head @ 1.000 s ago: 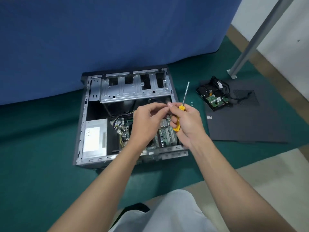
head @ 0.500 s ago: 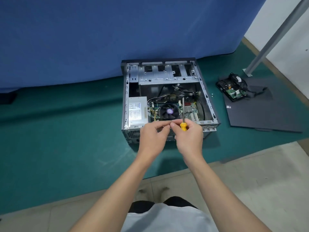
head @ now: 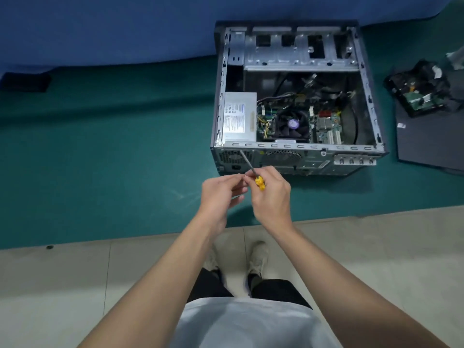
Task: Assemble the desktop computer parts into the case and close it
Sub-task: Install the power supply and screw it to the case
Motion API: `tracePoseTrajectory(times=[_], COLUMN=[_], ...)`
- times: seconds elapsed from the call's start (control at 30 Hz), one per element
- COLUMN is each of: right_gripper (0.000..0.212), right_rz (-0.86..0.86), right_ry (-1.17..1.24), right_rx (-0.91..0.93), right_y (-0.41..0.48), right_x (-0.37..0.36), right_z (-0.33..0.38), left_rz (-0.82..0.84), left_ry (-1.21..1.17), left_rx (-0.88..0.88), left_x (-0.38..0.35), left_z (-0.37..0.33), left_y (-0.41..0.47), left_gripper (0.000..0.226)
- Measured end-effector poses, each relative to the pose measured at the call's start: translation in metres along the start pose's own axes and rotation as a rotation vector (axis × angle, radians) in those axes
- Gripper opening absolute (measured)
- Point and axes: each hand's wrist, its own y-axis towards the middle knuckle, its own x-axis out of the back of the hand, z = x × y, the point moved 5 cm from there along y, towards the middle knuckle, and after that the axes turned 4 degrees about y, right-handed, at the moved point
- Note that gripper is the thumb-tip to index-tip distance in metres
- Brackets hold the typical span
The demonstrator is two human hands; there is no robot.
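The open computer case (head: pixel 296 156) lies on its side on the green mat, showing the power supply (head: pixel 239 116), a fan cooler (head: pixel 291 125) and the motherboard. My right hand (head: pixel 272 197) grips a yellow-handled screwdriver (head: pixel 258 182), its shaft pointing up-left toward the case's near wall. My left hand (head: pixel 221 194) is right beside it, its fingertips pinched together against the right hand's fingers; whatever they pinch is too small to make out. Both hands hover in front of the case, clear of it. The dark side panel (head: pixel 431 144) lies flat to the right.
A hard drive with tangled cables (head: pixel 424 94) sits on the panel's far end. A blue curtain (head: pixel 100 28) hangs behind the case. The green mat (head: pixel 100 151) ends at a tiled floor (head: pixel 62 285), where my feet (head: pixel 256 259) stand.
The view has pulled back and up from the case, as if I stood up. My hands came out of the case interior and now sit in front of it. The screwdriver shaft has tilted left.
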Motion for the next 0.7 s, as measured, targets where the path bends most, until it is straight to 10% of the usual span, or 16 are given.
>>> tracePoseTrajectory(times=[0.7], right_gripper=[0.015], right_rz=[-0.009], right_ry=[-0.326], right_rx=[0.115], right_y=[0.012], right_x=[-0.108], right_z=[-0.044], left_rz=[0.033], left_ry=[-0.054], left_rx=[0.181], left_x=[0.053], left_z=[0.041], left_y=[0.106], left_gripper=[0.028])
